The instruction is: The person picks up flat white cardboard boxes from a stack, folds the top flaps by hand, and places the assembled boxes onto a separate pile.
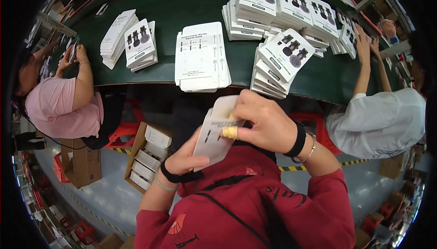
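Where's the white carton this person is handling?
Near the head view's middle, the white carton is in the left hand and right hand, this side of the green table.

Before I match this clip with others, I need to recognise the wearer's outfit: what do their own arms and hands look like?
The sleeves are red and look short or pushed up. By the left hand are a black wristband and a thin pale-green band; by the right hand, a wider black wristband and a thin, shiny bangle. Yellow wraps cover two right-hand digits.
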The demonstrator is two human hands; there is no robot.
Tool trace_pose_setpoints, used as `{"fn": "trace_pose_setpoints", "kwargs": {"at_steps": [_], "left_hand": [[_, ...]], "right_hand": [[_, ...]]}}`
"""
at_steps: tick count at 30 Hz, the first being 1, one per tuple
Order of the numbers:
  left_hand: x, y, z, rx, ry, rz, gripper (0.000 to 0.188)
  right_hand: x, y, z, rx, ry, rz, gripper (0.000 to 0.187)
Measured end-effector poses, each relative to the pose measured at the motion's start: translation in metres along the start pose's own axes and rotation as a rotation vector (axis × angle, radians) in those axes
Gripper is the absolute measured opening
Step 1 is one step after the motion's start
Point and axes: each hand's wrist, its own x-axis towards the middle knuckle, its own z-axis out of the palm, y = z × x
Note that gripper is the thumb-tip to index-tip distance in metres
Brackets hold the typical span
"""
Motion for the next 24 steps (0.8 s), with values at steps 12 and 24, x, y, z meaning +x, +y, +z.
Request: {"fn": "trace_pose_setpoints", "kwargs": {"at_steps": [12,24], "left_hand": [[-0.003,-0.001,0.024,-0.473,-0.217,-0.194,0.080],[-0.017,-0.026,0.022,0.266,0.376,0.203,0.046]], "right_hand": [[-0.031,-0.020,-0.002,-0.033,-0.184,0.215,0.026],[-0.054,-0.027,0.047,0.382,0.223,0.314,0.034]]}}
